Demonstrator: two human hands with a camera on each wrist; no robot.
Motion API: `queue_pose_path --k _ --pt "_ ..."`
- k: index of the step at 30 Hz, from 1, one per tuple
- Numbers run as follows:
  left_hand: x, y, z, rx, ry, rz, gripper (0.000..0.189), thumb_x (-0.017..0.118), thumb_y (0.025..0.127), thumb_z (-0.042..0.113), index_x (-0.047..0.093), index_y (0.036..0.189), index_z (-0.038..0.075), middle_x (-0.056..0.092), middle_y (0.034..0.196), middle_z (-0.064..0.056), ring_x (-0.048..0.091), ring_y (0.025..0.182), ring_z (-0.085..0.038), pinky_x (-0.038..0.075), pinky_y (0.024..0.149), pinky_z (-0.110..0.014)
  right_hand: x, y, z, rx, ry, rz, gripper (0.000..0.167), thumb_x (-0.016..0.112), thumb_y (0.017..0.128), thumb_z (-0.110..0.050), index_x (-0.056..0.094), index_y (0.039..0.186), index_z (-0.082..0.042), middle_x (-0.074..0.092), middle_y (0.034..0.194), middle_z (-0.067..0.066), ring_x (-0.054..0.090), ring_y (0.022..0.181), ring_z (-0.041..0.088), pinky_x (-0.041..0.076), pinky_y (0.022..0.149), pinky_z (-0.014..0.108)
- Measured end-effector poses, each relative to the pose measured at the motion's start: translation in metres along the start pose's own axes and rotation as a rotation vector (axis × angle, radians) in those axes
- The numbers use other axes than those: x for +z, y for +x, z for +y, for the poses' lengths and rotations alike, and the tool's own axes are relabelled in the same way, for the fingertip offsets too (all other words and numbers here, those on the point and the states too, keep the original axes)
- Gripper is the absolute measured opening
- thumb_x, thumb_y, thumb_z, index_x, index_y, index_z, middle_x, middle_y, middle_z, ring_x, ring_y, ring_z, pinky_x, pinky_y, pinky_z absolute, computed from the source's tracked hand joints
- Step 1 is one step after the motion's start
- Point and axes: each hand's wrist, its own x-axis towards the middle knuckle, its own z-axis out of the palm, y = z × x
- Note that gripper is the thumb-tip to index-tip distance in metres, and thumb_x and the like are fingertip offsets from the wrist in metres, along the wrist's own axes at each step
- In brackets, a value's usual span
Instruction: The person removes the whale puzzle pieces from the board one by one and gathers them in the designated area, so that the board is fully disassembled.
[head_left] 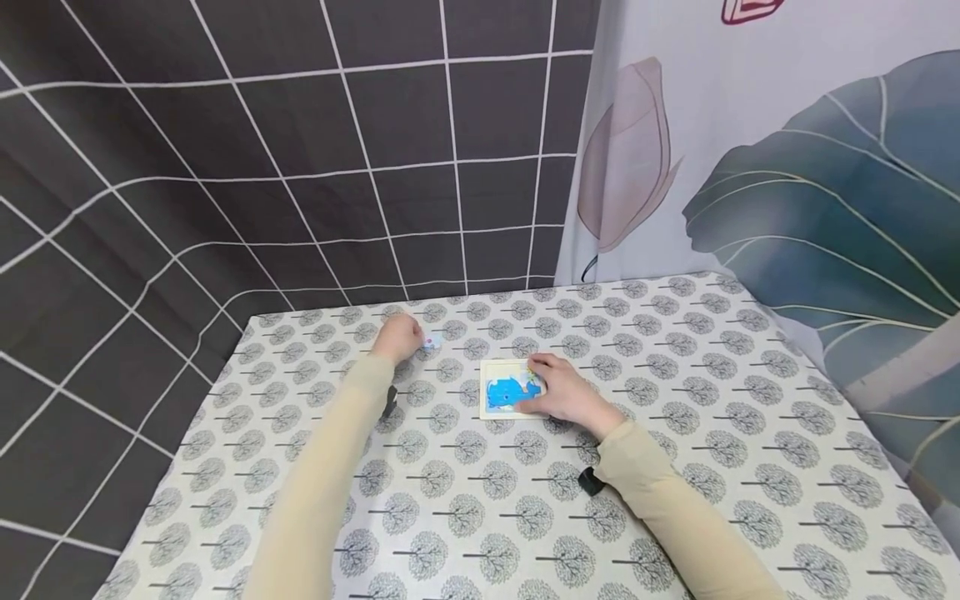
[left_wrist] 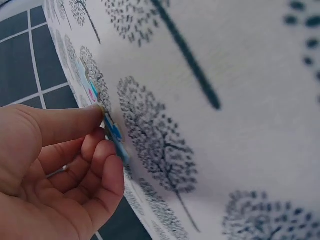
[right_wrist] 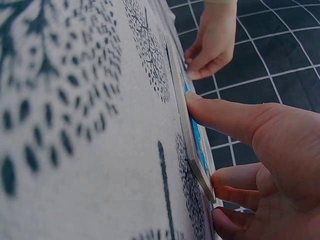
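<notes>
A small flat puzzle piece, pale blue with a pink spot, is at the far left of the table. My left hand pinches its edge; in the left wrist view the thumb presses on the piece and the other fingers curl beside it. To its right lies a square puzzle board with a cream frame and a blue whale picture. My right hand grips the board from its right side, thumb at the near part and fingers at the far corner, hiding its right edge.
A white cloth with grey tree prints covers the table. Dark cloth with a white grid hangs behind and to the left. On the right hangs a pale curtain with large leaf prints. Each wrist wears a small black strap device.
</notes>
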Motion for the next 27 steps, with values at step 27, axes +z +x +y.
queue_pose_path --k 27 --pt "0.007 -0.011 0.025 0.098 -0.253 -0.12 0.033 0.065 0.094 0.009 0.066 0.124 -0.002 0.071 0.111 -0.015 0.067 0.101 -0.027 0.053 0.093 -0.039 0.002 0.004 0.001 0.034 0.039 0.02 0.102 0.088 0.072 -0.042 0.041 0.149 0.004 0.035 0.157 0.02 0.033 0.143 0.042 0.029 0.115 0.06"
